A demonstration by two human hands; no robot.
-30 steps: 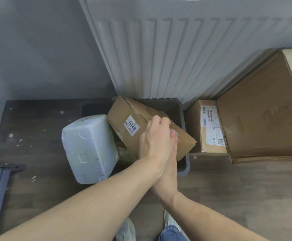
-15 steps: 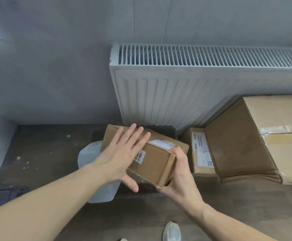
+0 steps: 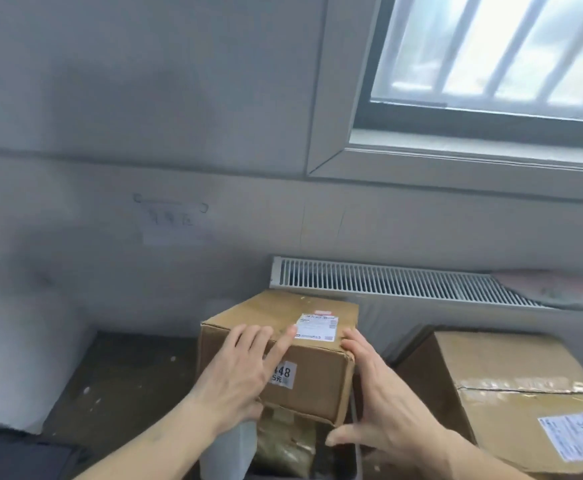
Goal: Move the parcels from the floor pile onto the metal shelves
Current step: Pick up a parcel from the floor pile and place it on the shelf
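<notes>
A brown cardboard parcel (image 3: 318, 375) with a white shipping label on top and a numbered sticker on its front is held up in the air in front of me. My left hand (image 3: 238, 372) lies flat on its front face and top edge, fingers spread. My right hand (image 3: 383, 389) grips its right side, thumb under the bottom corner. Below the lifted box, a white foam parcel (image 3: 229, 452) and a greenish bag (image 3: 285, 441) show in the pile. No metal shelves are in view.
A large taped cardboard box (image 3: 512, 393) stands on the floor to the right. A white radiator (image 3: 404, 284) runs along the grey wall under a barred window (image 3: 491, 53). Dark speckled floor (image 3: 123, 382) lies to the left, with a pale bulky object (image 3: 16, 358) at far left.
The parcel has come up out of the floor pile and turned level, label on top. My view has tilted up from the floor to the wall and window.
</notes>
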